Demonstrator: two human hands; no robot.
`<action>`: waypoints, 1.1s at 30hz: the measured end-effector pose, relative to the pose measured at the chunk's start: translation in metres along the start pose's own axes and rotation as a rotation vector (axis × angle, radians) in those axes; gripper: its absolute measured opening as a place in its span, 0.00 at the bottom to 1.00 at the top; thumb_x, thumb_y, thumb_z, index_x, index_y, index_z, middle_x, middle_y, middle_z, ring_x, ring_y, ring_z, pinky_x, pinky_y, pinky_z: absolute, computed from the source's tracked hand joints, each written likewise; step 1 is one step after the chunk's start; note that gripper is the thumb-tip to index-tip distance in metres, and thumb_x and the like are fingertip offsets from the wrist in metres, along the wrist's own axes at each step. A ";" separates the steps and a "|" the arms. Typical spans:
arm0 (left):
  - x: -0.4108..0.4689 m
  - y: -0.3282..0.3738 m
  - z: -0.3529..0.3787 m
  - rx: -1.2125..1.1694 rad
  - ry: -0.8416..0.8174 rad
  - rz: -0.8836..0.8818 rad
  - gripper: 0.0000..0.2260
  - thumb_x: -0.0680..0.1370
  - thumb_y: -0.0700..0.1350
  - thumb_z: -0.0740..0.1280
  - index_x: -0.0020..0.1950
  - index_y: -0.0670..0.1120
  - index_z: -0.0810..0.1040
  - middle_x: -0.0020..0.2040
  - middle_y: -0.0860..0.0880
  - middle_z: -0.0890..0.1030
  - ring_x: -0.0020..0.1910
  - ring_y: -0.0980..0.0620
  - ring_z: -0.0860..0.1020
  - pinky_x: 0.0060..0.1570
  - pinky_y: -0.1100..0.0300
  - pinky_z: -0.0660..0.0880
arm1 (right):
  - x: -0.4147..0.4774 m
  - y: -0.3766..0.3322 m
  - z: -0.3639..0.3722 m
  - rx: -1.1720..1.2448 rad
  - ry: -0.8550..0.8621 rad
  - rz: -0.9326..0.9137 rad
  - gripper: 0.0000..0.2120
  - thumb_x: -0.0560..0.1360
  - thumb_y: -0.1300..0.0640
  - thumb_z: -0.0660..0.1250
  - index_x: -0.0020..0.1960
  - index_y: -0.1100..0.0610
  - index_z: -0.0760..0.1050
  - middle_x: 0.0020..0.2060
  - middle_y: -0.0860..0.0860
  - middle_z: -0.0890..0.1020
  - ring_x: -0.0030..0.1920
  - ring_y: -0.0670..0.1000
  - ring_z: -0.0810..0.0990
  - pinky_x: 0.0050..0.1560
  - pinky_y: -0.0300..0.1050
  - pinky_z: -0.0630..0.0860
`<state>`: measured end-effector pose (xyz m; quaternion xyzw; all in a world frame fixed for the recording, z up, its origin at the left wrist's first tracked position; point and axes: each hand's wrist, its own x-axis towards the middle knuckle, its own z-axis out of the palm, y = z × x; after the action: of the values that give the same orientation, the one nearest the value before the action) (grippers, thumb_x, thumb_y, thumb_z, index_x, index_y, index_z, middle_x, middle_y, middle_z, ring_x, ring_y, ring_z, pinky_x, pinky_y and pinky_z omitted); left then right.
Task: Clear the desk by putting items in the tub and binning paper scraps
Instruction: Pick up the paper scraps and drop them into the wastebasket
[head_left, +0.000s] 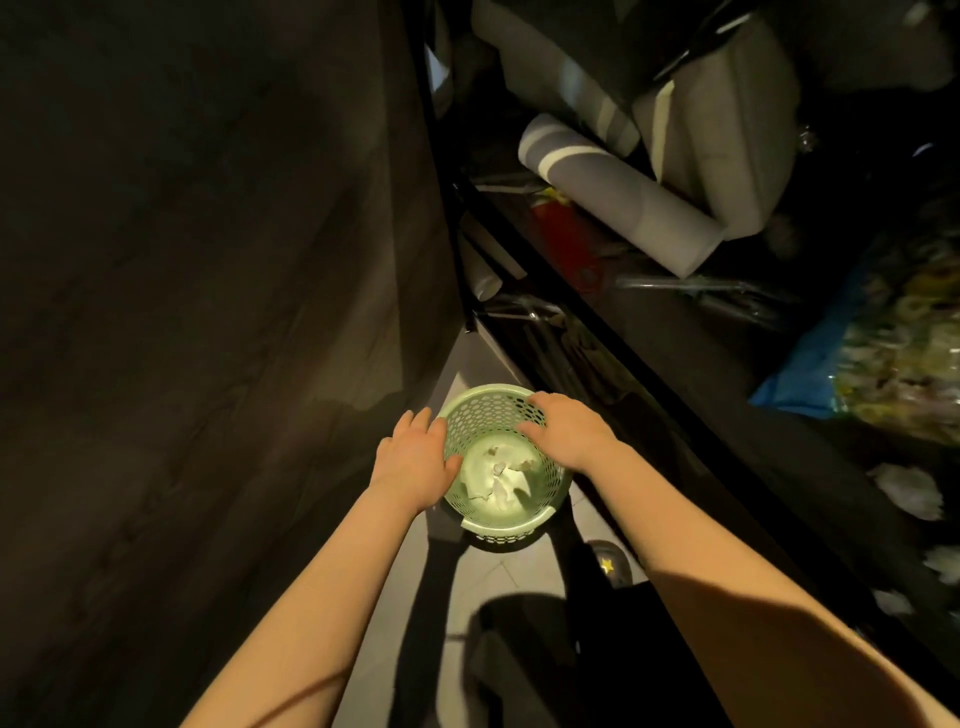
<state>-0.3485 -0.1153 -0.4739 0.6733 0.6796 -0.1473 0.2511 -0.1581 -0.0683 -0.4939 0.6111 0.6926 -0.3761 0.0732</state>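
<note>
Home room: dark desk (727, 415), cluttered shelf beneath, rolled mat (623, 197), green wastebasket (493, 525) on tiled floor.

Both arms outstretched; left hand (418, 457) and right hand (569, 428) apparently open-fingered, palms down

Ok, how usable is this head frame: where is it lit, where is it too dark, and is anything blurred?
Head view: dim overall; a light patch falls on the green perforated waste basket, the paper scraps inside it and both forearms. The dark panel on the left is nearly black. The blue bag at right is smeared by motion blur. Straight edges bow from the wide lens.
</note>
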 end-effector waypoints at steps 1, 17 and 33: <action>-0.004 0.003 -0.005 0.009 0.001 0.005 0.26 0.80 0.54 0.57 0.75 0.46 0.58 0.77 0.45 0.55 0.76 0.43 0.51 0.72 0.45 0.59 | -0.008 -0.002 -0.005 -0.012 0.013 -0.006 0.26 0.79 0.46 0.59 0.73 0.55 0.61 0.70 0.55 0.68 0.67 0.57 0.70 0.63 0.53 0.70; -0.140 0.077 -0.119 0.127 0.257 0.201 0.28 0.79 0.57 0.57 0.75 0.46 0.56 0.77 0.46 0.55 0.77 0.45 0.51 0.71 0.46 0.60 | -0.214 -0.027 -0.100 -0.207 0.291 -0.167 0.24 0.78 0.47 0.60 0.72 0.53 0.64 0.68 0.53 0.70 0.67 0.56 0.69 0.63 0.52 0.71; -0.241 0.232 -0.235 -0.049 0.843 0.621 0.26 0.76 0.53 0.64 0.72 0.45 0.64 0.74 0.44 0.62 0.73 0.45 0.59 0.69 0.48 0.64 | -0.412 -0.018 -0.229 -0.147 0.897 -0.214 0.15 0.78 0.48 0.62 0.63 0.51 0.73 0.57 0.48 0.79 0.54 0.51 0.78 0.53 0.49 0.75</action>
<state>-0.1609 -0.1798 -0.1169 0.8380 0.4931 0.2336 0.0034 0.0074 -0.2545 -0.0930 0.6316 0.7400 -0.0302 -0.2294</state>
